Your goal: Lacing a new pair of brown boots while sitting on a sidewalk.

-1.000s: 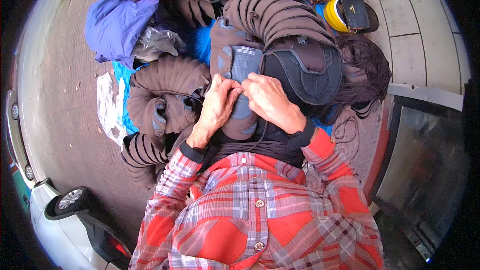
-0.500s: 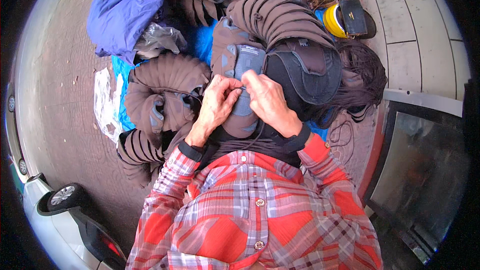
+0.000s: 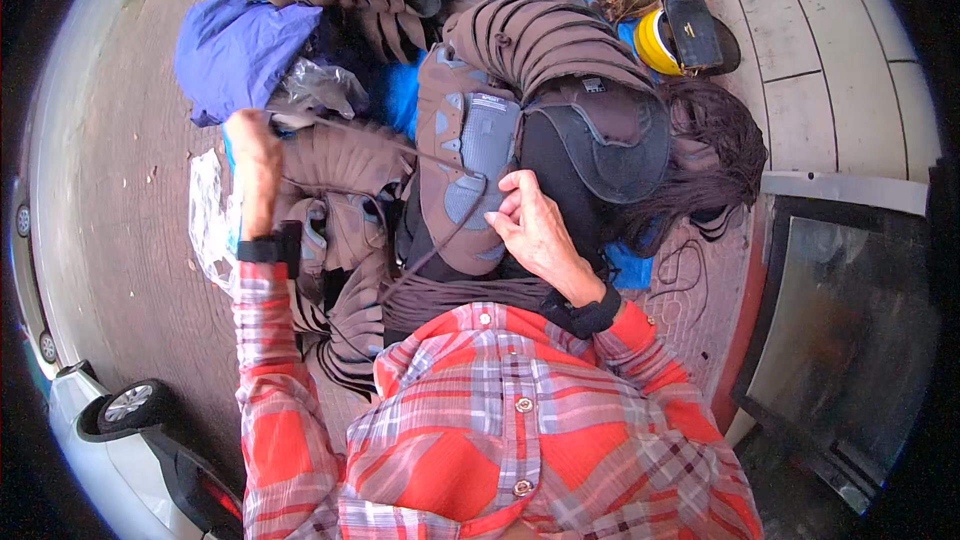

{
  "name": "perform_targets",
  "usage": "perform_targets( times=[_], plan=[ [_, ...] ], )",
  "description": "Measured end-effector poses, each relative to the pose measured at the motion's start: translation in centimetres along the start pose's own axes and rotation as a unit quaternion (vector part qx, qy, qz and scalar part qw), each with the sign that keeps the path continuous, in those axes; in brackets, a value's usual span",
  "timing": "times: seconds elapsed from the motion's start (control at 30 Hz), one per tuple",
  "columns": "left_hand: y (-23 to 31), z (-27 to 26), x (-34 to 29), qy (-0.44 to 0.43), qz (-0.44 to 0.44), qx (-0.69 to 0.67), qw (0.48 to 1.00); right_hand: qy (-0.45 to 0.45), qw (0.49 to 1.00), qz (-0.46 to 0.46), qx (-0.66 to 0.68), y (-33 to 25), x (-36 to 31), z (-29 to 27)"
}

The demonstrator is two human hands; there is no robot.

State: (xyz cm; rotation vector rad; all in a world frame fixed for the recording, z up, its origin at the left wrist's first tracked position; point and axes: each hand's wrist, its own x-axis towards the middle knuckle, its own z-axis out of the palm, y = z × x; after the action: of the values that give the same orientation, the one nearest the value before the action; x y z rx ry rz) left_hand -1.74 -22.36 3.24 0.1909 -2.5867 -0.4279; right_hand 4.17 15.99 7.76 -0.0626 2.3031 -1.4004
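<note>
- Clock centred on the upper (image 3: 465, 150), twelve being away from the person. It lies before the person, tongue side up, brown with grey-blue panels.
- Left hand (image 3: 257, 165): out at nine, blurred by motion. Fingers look drawn together on the lace (image 3: 440, 245); I can't make out the exact pinch.
- Lace runs from that hand across to the tongue, bends, then slants down toward seven. Can't tell if it passes through an eyelet.
- Right hand (image 3: 540, 240): between four and five, just beside the upper. Thumb and forefinger half curled with a gap between; I see nothing gripped.
- Stack (image 3: 545, 40) of like uppers fans out at one.
- More lie in a pile (image 3: 345, 160) at nine, inward of the left hand.
- Dark cords (image 3: 725, 155) heaped at three; another bundle (image 3: 460, 305) across the lap at six.
- Purple bag (image 3: 240, 60) at ten, clear bag (image 3: 320, 88) against it.
- Black purse (image 3: 692, 32) at two, by a yellow ring (image 3: 654, 43).
- White car (image 3: 130, 450) between seven and eight, well apart.
</note>
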Motion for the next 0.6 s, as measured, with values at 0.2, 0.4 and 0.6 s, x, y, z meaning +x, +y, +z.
perform_targets(
  times=[0.2, 0.4, 0.6],
  plan=[
    [2.0, -4.9, 4.0, 0.011, -0.314, -0.592, 0.742, -0.025, 0.885, -0.402, -0.232, -3.3, 0.9, -0.4],
    [2.4, -2.2, 6.5, 0.016, -0.436, -0.689, 0.579, -0.091, 0.709, -0.472, -0.516, -3.3, 2.9, 7.3],
    [0.3, -3.4, 5.2, -0.123, -0.521, -0.725, 0.434, -0.225, 0.753, -0.393, -0.478, -4.7, 2.6, 10.5]
  ],
)
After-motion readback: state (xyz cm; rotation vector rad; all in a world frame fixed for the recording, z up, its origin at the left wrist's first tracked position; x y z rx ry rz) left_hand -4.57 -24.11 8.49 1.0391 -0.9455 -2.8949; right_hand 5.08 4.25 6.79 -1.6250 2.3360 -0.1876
